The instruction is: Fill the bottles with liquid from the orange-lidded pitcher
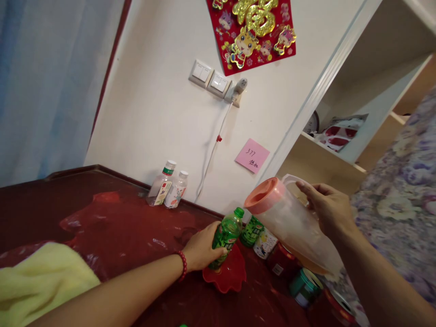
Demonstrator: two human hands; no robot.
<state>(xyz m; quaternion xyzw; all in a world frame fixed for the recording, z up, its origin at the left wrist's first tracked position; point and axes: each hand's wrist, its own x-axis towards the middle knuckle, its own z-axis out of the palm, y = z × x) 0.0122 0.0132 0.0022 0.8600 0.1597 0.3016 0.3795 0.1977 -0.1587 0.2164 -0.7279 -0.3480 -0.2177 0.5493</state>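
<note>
L hand point(202, 247) was wrapped firmly round a green btl point(225, 238), cap point(239, 212) on, base at a red dish point(229, 278); R hand point(327, 206) gripped a tilted pitcher point(294, 222) by its handle point(290, 179), lid point(265, 195) on. No pouring visible. Pink note point(252, 156) read "377" + Chinese chars; btl brand illegible.

Left hand point(201, 249) gripping green bottle point(225, 237) at red dish point(231, 276), right hand point(329, 208) holding tilted pink-lidded pitcher point(292, 220) by handle
</note>
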